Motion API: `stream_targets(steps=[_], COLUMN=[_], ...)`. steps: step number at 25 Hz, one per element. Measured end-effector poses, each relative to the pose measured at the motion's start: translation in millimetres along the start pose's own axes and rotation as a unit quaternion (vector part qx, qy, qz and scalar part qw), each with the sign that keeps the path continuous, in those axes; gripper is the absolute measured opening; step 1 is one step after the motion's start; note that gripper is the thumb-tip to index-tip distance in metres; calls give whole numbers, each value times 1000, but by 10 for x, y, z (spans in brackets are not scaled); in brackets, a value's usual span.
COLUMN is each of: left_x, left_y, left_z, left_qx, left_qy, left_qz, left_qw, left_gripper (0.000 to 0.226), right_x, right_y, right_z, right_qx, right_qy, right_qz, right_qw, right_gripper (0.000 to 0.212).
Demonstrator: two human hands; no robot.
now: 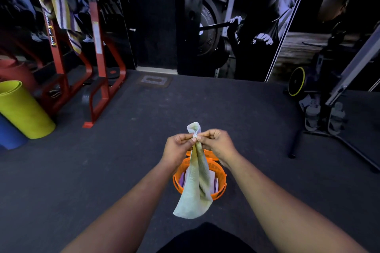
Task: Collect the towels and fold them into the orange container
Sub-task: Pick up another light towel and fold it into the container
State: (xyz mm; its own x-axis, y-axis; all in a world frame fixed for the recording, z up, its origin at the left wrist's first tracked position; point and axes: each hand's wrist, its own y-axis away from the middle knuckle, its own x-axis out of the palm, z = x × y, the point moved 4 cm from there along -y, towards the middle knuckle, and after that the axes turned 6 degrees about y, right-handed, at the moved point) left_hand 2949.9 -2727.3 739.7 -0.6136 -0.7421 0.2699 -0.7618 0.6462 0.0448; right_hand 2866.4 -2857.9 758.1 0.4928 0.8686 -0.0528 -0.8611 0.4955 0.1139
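A pale green towel (195, 187) hangs down in front of me, bunched at its top end. My left hand (178, 146) and my right hand (216, 144) both pinch that top end, fingertips close together. Directly below the towel stands the orange container (221, 183) on the dark floor, with purple and white cloth inside it. The hanging towel hides much of the container's opening. A striped yellow, white and purple towel (61, 12) is draped over the red gym machine (98, 47) at the far left.
Rolled yellow mat (22, 111) and blue mat (8, 135) lie at the left. A red mat roll (14, 74) stands behind them. An exercise bike (320, 92) with a black stand occupies the right. A wall mural rises behind the dark carpeted floor (102, 160).
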Motion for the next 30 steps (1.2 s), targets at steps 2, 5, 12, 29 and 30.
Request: stream_targets(steps=[2, 5, 12, 29, 30], left_x=[-8, -5, -59, -417, -379], left_y=[-4, -1, -64, -561, -587], left_z=[-20, -71, -69, -225, -233], left_qx=[-7, 1, 5, 34, 33], left_qy=[-7, -7, -66, -353, -332], left_qz=[6, 9, -34, -97, -100], left_qw=[1000, 1000, 997, 930, 937], left_gripper=[18, 21, 12, 18, 18], right_x=[-4, -27, -244, -691, -715], right_y=[-4, -18, -132, -75, -77], right_z=[20, 20, 15, 449, 467], right_qx=[4, 13, -1, -101, -99], right_qy=[-3, -9, 68, 683, 684], right_qz=[18, 54, 50, -57, -55], right_qw=[1000, 998, 996, 721, 721], right_gripper=[4, 13, 33, 23, 22])
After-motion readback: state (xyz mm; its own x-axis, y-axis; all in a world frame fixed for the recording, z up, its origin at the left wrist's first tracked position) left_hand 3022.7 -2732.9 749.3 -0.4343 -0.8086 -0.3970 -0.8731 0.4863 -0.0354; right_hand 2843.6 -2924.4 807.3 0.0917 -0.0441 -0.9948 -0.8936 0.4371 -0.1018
